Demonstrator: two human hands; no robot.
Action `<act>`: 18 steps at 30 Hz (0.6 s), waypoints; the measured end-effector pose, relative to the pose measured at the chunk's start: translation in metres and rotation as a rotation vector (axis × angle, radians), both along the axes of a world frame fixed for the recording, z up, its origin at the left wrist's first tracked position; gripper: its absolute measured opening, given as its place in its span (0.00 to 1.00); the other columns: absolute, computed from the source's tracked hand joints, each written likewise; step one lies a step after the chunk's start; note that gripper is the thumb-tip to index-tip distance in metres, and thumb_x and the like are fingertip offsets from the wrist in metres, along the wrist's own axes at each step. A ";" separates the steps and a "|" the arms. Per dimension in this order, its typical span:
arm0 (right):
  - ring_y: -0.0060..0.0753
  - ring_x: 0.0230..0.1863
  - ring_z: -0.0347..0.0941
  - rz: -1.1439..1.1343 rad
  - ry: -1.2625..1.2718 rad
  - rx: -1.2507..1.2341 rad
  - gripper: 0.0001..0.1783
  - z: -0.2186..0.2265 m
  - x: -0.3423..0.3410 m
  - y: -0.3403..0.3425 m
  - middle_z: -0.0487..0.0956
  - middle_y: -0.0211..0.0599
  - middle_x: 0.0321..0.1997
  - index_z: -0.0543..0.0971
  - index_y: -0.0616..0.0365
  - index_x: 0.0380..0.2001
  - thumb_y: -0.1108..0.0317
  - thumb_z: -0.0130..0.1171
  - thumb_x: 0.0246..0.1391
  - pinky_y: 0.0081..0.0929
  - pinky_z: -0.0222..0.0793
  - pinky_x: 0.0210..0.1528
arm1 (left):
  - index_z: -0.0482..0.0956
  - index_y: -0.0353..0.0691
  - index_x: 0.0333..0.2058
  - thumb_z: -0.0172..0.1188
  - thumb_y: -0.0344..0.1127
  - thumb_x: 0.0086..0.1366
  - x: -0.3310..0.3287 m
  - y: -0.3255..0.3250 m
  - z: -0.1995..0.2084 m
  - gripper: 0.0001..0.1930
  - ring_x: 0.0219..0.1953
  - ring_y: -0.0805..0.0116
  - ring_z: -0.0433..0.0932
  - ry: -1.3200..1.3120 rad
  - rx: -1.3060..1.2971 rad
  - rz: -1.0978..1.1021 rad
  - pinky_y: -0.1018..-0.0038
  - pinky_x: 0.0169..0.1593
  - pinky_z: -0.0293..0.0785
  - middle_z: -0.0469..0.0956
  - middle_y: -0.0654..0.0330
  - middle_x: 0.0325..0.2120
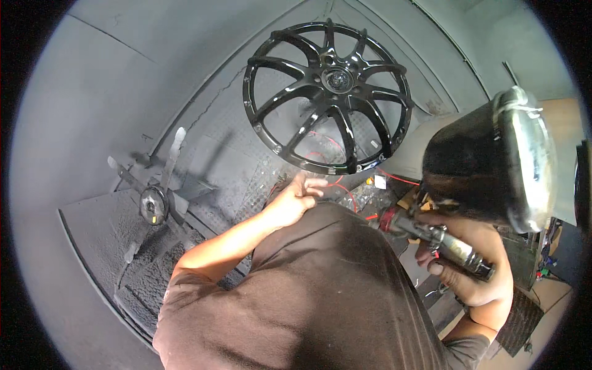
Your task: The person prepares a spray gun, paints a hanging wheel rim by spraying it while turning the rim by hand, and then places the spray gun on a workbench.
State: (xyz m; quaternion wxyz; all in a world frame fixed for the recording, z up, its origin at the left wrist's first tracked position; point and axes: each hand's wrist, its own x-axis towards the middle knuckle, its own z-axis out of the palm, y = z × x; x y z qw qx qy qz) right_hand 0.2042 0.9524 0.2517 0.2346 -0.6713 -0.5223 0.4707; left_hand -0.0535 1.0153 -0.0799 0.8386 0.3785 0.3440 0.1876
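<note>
A glossy black multi-spoke car wheel rim (pixel 346 132) is held up flat in front of me, its hub facing up. My left hand (pixel 293 202) is just below its near edge, fingers partly stretched out and apart, with nothing in them. Whether its fingertips touch the rim I cannot tell. At the right, my right hand (pixel 472 262) is closed around a paint spray gun (pixel 453 246) with a red ring near its front. Close to the camera, the gun's large dark cup (pixel 462 163) with a shiny silver lid tilts up and hides part of the gun.
A metal stand with several arms (pixel 154 205) stands at the left by a dark, paint-crusted board (pixel 98 246). A red hose (pixel 351 196) winds over the speckled floor (pixel 213 154). Grey walls (pixel 123 80) enclose the far side. Cardboard and clutter (pixel 549 259) lie at the right.
</note>
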 end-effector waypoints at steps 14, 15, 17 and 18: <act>0.27 0.45 0.78 -0.229 -0.062 0.149 0.33 0.000 0.013 0.003 0.82 0.35 0.44 0.76 0.59 0.59 0.82 0.65 0.45 0.26 0.71 0.54 | 0.69 0.41 0.63 0.50 0.18 0.56 -0.007 0.005 -0.001 0.33 0.56 0.71 0.72 -0.055 -0.040 -0.211 0.73 0.60 0.67 0.75 0.60 0.58; 0.29 0.47 0.79 -0.150 -0.088 0.131 0.33 0.001 0.012 0.003 0.83 0.37 0.46 0.76 0.60 0.58 0.82 0.66 0.44 0.28 0.71 0.55 | 0.69 0.41 0.63 0.50 0.18 0.56 -0.007 0.005 0.001 0.33 0.56 0.71 0.72 -0.054 -0.041 -0.210 0.73 0.60 0.67 0.75 0.60 0.58; 0.38 0.54 0.78 -0.033 -0.098 0.080 0.32 0.005 0.011 -0.002 0.82 0.45 0.51 0.78 0.61 0.56 0.82 0.66 0.42 0.31 0.69 0.59 | 0.71 0.40 0.62 0.50 0.19 0.58 -0.007 0.005 0.003 0.31 0.56 0.70 0.72 -0.051 0.029 -0.276 0.72 0.62 0.64 0.76 0.60 0.56; 0.42 0.57 0.78 0.021 -0.104 0.058 0.32 0.008 0.011 -0.006 0.82 0.50 0.54 0.78 0.62 0.55 0.82 0.66 0.41 0.32 0.68 0.61 | 0.71 0.40 0.62 0.50 0.19 0.58 -0.006 0.005 0.003 0.31 0.56 0.70 0.72 -0.052 0.029 -0.280 0.72 0.62 0.64 0.76 0.60 0.56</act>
